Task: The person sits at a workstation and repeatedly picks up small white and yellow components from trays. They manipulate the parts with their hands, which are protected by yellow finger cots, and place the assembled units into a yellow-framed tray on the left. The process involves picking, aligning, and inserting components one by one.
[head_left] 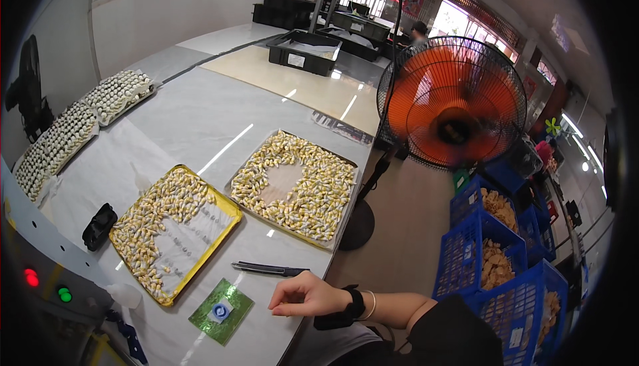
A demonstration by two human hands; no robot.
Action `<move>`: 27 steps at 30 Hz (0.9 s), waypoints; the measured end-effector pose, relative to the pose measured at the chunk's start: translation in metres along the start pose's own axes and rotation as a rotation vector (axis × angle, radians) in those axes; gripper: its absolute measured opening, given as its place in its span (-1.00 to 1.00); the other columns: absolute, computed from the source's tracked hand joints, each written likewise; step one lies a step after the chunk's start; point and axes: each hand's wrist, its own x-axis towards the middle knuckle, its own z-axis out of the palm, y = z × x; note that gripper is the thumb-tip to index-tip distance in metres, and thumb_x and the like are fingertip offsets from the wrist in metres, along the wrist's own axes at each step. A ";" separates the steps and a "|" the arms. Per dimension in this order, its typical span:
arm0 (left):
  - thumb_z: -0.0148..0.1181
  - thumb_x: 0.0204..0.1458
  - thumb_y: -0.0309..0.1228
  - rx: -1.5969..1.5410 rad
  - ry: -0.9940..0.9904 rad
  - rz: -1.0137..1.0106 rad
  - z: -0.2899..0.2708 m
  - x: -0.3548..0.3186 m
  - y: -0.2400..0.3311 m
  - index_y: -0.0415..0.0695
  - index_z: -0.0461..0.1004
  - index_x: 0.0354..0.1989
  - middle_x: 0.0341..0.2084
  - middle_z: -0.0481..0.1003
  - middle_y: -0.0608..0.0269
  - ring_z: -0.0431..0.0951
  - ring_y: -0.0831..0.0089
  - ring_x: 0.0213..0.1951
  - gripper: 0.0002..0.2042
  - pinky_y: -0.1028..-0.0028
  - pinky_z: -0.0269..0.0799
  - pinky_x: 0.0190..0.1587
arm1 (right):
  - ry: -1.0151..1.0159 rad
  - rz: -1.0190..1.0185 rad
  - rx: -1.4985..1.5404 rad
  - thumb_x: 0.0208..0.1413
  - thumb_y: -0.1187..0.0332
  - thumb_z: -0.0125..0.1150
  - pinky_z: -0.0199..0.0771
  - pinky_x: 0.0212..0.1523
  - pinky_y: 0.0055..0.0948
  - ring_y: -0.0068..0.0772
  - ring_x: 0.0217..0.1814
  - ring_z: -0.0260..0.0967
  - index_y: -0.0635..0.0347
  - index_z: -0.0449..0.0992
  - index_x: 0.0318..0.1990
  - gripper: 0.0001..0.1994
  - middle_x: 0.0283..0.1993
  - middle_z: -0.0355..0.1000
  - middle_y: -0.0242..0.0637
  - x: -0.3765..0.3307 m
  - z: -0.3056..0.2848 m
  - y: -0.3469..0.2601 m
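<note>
My right hand (pixel 305 295) reaches in from the lower right, above the table's near edge, a black watch and a light bangle on its wrist. Its fingers are curled together, and whatever they may hold is hidden. Just left of it lies a shiny green square sheet (pixel 233 327) with a small blue ring (pixel 221 311) on a whitish patch. A black pen-like tool (pixel 269 269) rests beyond the hand. Two trays of small white-and-yellow cone-shaped pieces stand farther off: a yellow-rimmed tray (pixel 229 214) and a second tray (pixel 279 183). My left hand is out of view.
A black object (pixel 100 227) lies left of the yellow-rimmed tray. Trays of dark-and-white pieces (pixel 63 143) line the left edge. An orange fan (pixel 452 103) stands beyond the table's right side, near blue crates (pixel 459 259). Other people sit at the back.
</note>
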 end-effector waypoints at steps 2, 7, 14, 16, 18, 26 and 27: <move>-0.16 0.22 -0.25 -0.031 -0.065 -0.039 -0.001 0.000 0.002 -0.05 0.24 -0.48 -0.69 0.14 0.33 0.13 0.53 -0.60 -0.75 0.59 0.15 -0.63 | 0.014 -0.008 0.021 0.04 0.46 0.23 0.21 -0.48 -0.77 -0.82 -0.44 0.28 0.32 0.51 -0.32 -0.89 -0.46 0.44 -0.46 0.001 0.001 -0.001; -0.14 0.22 -0.25 0.072 -0.076 0.039 0.003 0.006 0.004 -0.05 0.36 -0.22 -0.63 0.23 0.35 0.18 0.54 -0.56 -0.81 0.59 0.17 -0.59 | 0.034 -0.019 0.049 0.04 0.47 0.24 0.23 -0.46 -0.75 -0.81 -0.43 0.29 0.32 0.51 -0.31 -0.89 -0.45 0.44 -0.45 0.005 0.004 0.000; -0.09 0.19 -0.21 0.106 -0.184 -0.052 -0.009 -0.004 -0.001 0.07 0.37 0.03 -0.46 0.40 0.31 0.28 0.51 -0.50 -0.72 0.51 0.23 -0.44 | 0.123 -0.016 0.071 0.04 0.43 0.24 0.23 -0.50 -0.76 -0.82 -0.49 0.28 0.27 0.52 -0.35 -0.90 -0.51 0.45 -0.48 -0.007 -0.001 -0.002; -0.04 0.17 -0.24 0.109 -0.155 -0.104 -0.016 0.002 0.000 0.09 0.38 0.01 -0.41 0.44 0.29 0.32 0.48 -0.47 -0.74 0.50 0.25 -0.41 | 0.151 -0.046 -0.008 0.04 0.42 0.24 0.20 -0.53 -0.76 -0.84 -0.52 0.24 0.28 0.52 -0.36 -0.90 -0.53 0.43 -0.51 0.000 0.003 -0.004; 0.01 0.15 -0.28 0.138 0.020 -0.124 -0.009 -0.001 0.000 0.09 0.39 -0.01 -0.40 0.46 0.27 0.35 0.44 -0.45 -0.76 0.47 0.28 -0.38 | 0.180 -0.041 -0.054 0.04 0.40 0.23 0.16 -0.55 -0.76 -0.85 -0.56 0.19 0.28 0.52 -0.37 -0.89 -0.56 0.40 -0.52 0.005 0.014 -0.008; 0.13 0.07 -0.28 0.256 0.032 -0.005 -0.011 -0.014 -0.002 -0.09 0.35 -0.26 -0.51 0.41 0.31 0.33 0.49 -0.51 -0.82 0.46 0.31 -0.35 | 0.075 -0.115 0.308 0.09 0.41 0.17 0.30 -0.49 -0.74 -0.77 -0.46 0.33 0.30 0.50 -0.28 -0.87 -0.43 0.46 -0.44 0.000 0.006 0.001; 0.12 0.08 -0.28 0.273 0.035 0.028 -0.004 -0.012 -0.006 -0.10 0.34 -0.26 -0.54 0.38 0.33 0.32 0.52 -0.52 -0.82 0.48 0.30 -0.36 | 0.092 -0.057 0.221 0.09 0.41 0.17 0.30 -0.48 -0.73 -0.78 -0.46 0.31 0.29 0.50 -0.29 -0.88 -0.45 0.45 -0.46 0.000 0.004 -0.004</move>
